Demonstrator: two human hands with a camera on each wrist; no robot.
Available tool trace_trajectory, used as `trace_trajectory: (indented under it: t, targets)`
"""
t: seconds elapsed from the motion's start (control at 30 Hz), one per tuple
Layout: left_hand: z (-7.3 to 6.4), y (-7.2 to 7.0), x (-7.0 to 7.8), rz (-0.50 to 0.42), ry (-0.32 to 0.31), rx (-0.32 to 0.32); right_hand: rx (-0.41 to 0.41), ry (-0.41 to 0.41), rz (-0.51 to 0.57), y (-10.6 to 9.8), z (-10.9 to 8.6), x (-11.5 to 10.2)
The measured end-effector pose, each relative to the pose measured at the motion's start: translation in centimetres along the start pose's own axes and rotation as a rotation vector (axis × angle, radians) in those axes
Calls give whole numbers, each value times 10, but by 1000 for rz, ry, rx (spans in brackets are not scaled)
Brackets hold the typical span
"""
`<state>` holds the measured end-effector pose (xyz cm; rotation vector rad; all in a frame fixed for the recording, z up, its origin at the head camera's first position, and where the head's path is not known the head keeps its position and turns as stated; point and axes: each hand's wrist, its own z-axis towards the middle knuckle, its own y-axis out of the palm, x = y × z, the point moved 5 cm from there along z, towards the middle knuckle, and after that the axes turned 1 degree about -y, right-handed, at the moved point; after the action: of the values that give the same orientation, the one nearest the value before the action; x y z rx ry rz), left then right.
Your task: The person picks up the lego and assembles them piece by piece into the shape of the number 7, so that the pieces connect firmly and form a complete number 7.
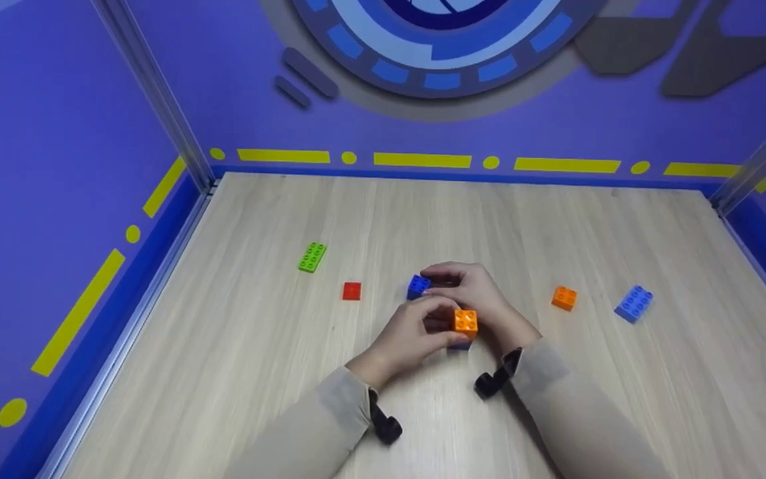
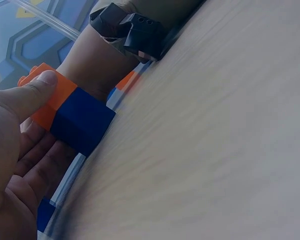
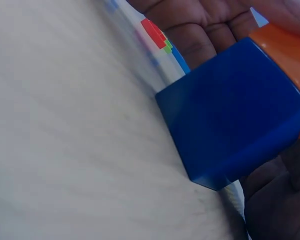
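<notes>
My left hand [image 1: 416, 336] grips a stack of two toy building bricks, its thumb against the orange brick [image 1: 465, 322]. Under that orange brick sits a dark blue brick [image 2: 82, 120], its lower end close to the tabletop. Just beyond, my right hand [image 1: 473, 286] pinches another blue brick [image 1: 417, 287] between thumb and fingertips at its right side. The left hand partly covers the right in the head view. In the right wrist view the stack's blue brick [image 3: 235, 110] fills the middle and hides much of what lies behind.
On the wooden table [image 1: 256, 346], a flat green brick [image 1: 312, 257] and a red brick [image 1: 352, 291] lie to the left. An orange brick [image 1: 564, 298] and a longer blue brick [image 1: 634, 304] lie to the right. Blue-purple panels [image 1: 423, 133] enclose the back and sides.
</notes>
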<state>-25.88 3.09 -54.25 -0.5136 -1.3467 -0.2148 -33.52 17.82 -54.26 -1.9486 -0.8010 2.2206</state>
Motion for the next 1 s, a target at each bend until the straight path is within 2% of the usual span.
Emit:
trace_trajectory:
  t: [0.23,0.53,0.73,0.9,1.0]
  targets:
    - [-2,-1,0,-12,-17,6,-14,-17,-26,3,1,-1]
    - [0,-1,1,-10,-4,-8,25,-2,-33,0,2,0]
    - [0,-1,1,-24,-6,-8,68,-13,55,-10,0,-4]
    - [0,-1,0,-23,-27,-6,128,25,189,-27,-7,-8]
    - [0,0,0,-8,-25,-5,131,35,250,-36,-14,-11]
